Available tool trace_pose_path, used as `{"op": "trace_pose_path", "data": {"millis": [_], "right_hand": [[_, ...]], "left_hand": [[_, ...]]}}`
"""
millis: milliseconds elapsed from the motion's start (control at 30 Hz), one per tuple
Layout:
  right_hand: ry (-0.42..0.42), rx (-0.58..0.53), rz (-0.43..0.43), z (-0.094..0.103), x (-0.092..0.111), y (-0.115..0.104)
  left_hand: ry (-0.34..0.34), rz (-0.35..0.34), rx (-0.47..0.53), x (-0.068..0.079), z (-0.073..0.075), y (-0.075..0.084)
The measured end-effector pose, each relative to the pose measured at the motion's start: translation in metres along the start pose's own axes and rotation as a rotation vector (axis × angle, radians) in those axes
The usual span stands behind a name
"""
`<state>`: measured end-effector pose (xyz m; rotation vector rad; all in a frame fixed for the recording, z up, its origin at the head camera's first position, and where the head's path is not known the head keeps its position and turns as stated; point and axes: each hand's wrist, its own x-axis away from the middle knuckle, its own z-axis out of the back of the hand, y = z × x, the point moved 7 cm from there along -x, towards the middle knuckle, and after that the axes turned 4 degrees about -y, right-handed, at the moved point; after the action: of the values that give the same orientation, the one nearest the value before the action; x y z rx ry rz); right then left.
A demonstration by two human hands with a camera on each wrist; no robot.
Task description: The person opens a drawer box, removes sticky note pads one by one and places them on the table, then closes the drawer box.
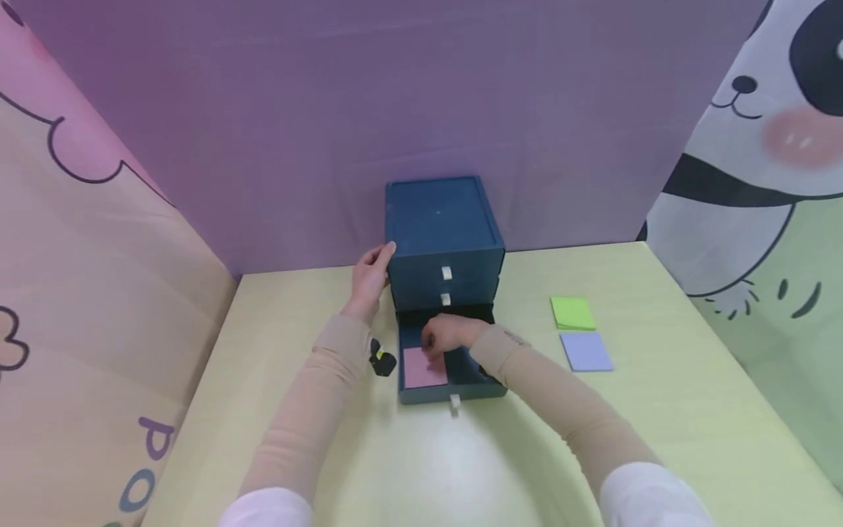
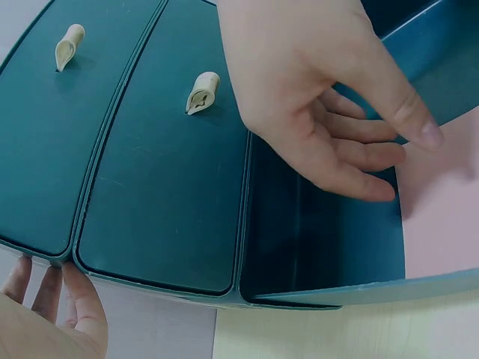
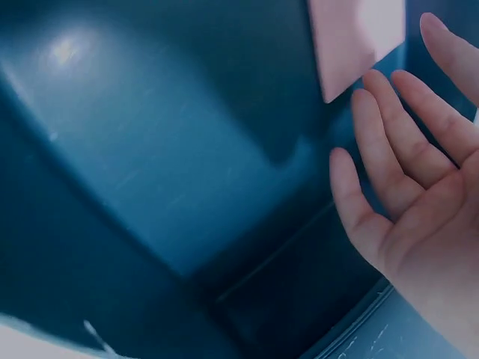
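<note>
A dark blue cabinet (image 1: 437, 219) with small drawers stands against the back wall, its bottom drawer (image 1: 421, 396) pulled out. In the front left of that drawer lies a pink sticky note pad (image 1: 421, 372), flat on the bottom. My right hand (image 1: 454, 333) is inside the drawer, over the pad's back edge. Its fingers are loosely bent and grip nothing, as the right wrist view shows. My left hand (image 1: 370, 279) touches the cabinet's left side, with straight fingers (image 2: 51, 288) against the wall and the thumb near the upper front corner.
On the table right of the cabinet lie a green sticky note pad (image 1: 573, 313) and a blue-violet one (image 1: 586, 352). White pull tabs (image 1: 447, 273) stick out of the drawer fronts. A purple cloth wall (image 1: 296, 146) closes off the back.
</note>
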<state>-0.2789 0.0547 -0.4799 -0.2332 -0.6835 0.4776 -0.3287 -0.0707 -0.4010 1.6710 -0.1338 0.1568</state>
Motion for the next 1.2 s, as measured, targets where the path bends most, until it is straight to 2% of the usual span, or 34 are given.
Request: {"op": "trace_pose_path", "data": {"millis": [133,267,500,633,733,867,1033,1200], "right_hand": [[0.043,0.066,0.006,0.003,-0.005,0.002],[0.053,0.076,0.009,0.002,-0.008,0.002],[0.011,0.085,-0.088,-0.006,-0.012,0.007],[-0.01,0.2,-0.114,-0.007,-0.012,0.004],[-0.01,0.314,-0.091,-0.007,-0.012,-0.003],[0.003,0.38,-0.079,-0.007,-0.013,-0.007],[-0.004,0.386,-0.104,-0.007,-0.015,-0.008],[-0.017,0.299,-0.172,-0.01,-0.02,-0.003]], "left_hand": [[-0.008,-0.007,0.0,0.001,-0.003,0.001],[-0.003,0.003,0.01,0.001,-0.004,-0.001],[-0.002,0.005,0.018,0.002,-0.004,-0.005],[0.007,0.006,0.02,0.003,-0.002,-0.006],[0.014,0.008,0.019,0.003,-0.001,-0.007],[0.02,0.005,0.012,0.002,0.0,-0.005],[0.017,-0.002,0.005,0.001,0.001,-0.003],[0.009,-0.006,0.006,-0.001,0.001,-0.002]]}}
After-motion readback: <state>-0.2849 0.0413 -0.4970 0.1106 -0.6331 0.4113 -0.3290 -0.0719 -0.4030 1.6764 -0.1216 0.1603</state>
